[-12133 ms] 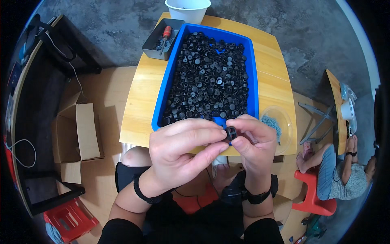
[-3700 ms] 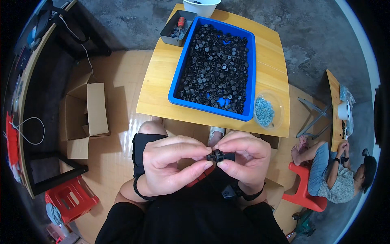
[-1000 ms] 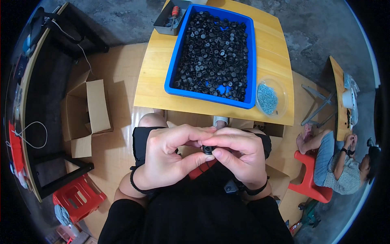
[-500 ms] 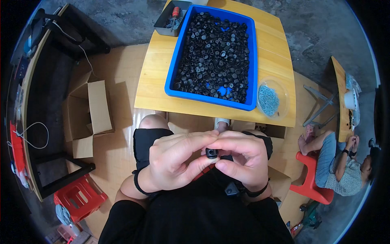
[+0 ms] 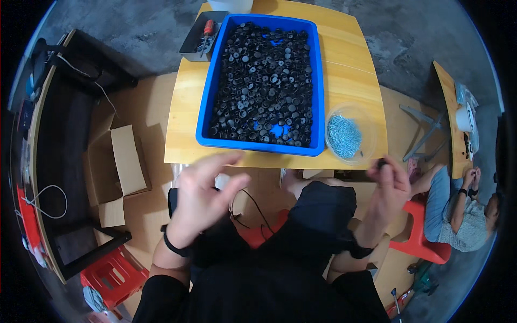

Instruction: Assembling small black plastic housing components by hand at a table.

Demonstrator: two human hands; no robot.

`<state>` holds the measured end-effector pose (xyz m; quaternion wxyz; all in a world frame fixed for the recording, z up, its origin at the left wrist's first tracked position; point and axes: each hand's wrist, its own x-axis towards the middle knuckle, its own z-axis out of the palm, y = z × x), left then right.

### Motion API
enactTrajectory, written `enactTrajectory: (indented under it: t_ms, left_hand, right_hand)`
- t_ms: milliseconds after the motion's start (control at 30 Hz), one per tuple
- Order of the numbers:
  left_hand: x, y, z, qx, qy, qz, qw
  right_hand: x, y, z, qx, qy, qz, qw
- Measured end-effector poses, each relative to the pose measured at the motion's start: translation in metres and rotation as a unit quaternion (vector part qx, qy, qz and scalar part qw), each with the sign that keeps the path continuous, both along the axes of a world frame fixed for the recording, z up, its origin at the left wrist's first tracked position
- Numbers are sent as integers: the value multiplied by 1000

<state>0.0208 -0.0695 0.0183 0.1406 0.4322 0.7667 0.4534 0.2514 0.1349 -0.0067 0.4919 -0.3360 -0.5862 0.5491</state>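
Observation:
Above my lap on the left, my left hand point(image 5: 196, 199) is open and slightly blurred, its thumb apart from the fingers and nothing between them. My right hand point(image 5: 389, 185) is out to the right, past the table's near corner. Thumb and fingers there are closed on a small black plastic cap point(image 5: 382, 162), partly hidden by them. Just left of that hand, a clear round tub point(image 5: 369, 134) on the table holds silvery-blue screws point(image 5: 344, 137). A blue tray point(image 5: 258, 147) beside it is filled with many small black round plastic parts point(image 5: 264, 81).
A grey bin point(image 5: 194, 46) with a red-handled screwdriver point(image 5: 208, 29) stands at the table's far left. On the floor to the left are an open cardboard box point(image 5: 129, 159) and a red stool point(image 5: 116, 277). Another person point(image 5: 466, 226) sits at a small table on the right.
My hands, together around a small black part before, have parted. The left moved left and opened; the right moved far right with a black cap. The view shifted, and my legs moved.

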Motion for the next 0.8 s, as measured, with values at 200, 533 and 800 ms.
enactTrajectory:
  t_ms: [200, 533, 800]
  left_hand:
    - [-54, 28, -27, -24, 34, 81, 996]
    - [-57, 108, -61, -120, 157, -148, 969]
    - [-49, 126, -72, -217, 207, -156, 941]
  right_hand:
    - [109, 103, -99, -5, -125, -167, 978]
    - [144, 181, -197, -25, -315, -215, 924]
    - [75, 127, -76, 97, -288, -284, 909]
